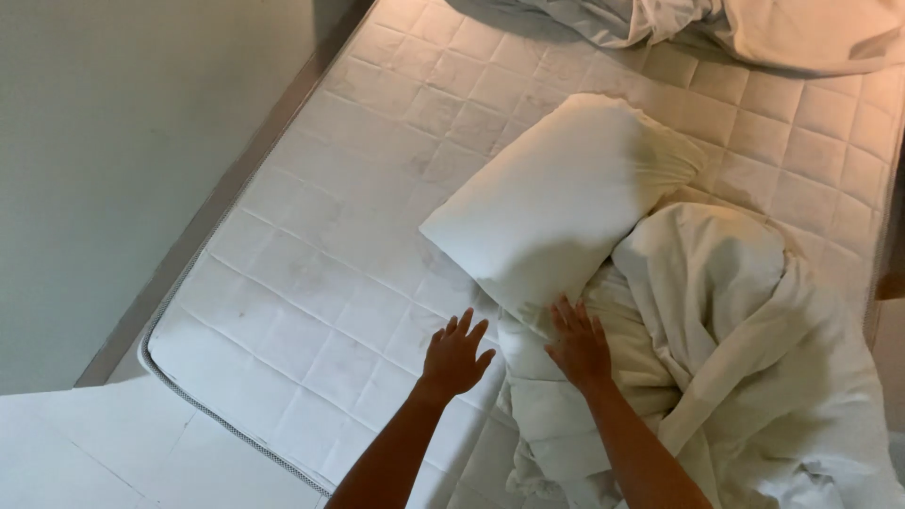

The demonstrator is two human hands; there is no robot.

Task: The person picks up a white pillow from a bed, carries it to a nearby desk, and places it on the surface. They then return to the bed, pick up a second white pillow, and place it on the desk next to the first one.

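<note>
Bedroom, seen from above: bare quilted mattress against a pale wall, w/ a strip of bed frame between.

Left hand: fingers spread wide, palm down, empty, hovering over or just touching the mattress beside the pillow's near corner; contact can't be confirmed. Right hand: fingers spread, flat against the lower edge of the pillow, where it meets bunched white bedding. Not gripping anything.

Pillow lies mid-mattress, tilted, its right side touching the bedding heap.

Handling, in my judgement: take the pillow by both near corners, not one edge, and lift clear of the bedding folds to avoid dragging cloth along.

Edges/room: mattress corner and piped edge near the left forearm, floor beyond. Open mattress to the left and ahead; right side crowded by bedding. More rumpled sheets at the far end.
</note>
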